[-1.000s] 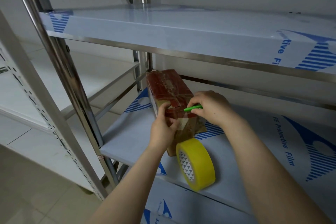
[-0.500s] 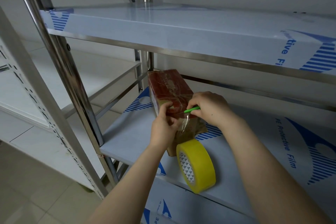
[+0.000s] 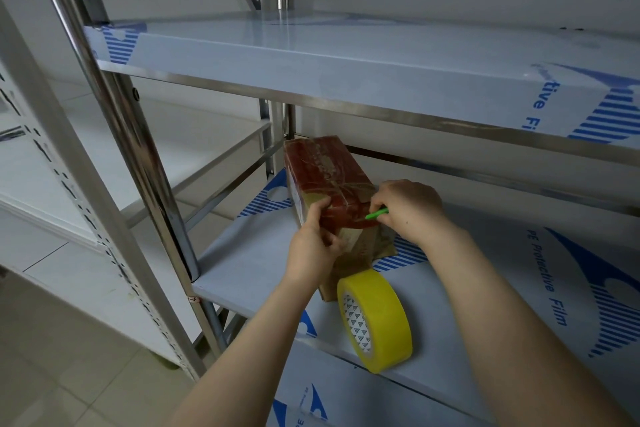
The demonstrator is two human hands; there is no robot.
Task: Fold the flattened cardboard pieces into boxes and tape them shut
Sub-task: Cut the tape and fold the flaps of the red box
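Pinching the box (image 3: 332, 184), my left hand (image 3: 315, 246) steadies it; my right hand (image 3: 408, 211) grips a cutter (image 3: 377, 213). Judged light, stiff: hold near corners.

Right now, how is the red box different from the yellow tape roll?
The box is reddish-brown and blocky; the tape roll is yellow and round. The left hand grips the box and the right hand holds a green tool by it; no hand holds the tape roll. The box lies farther back; the tape roll stands on edge near the front. Both sit on one shelf.
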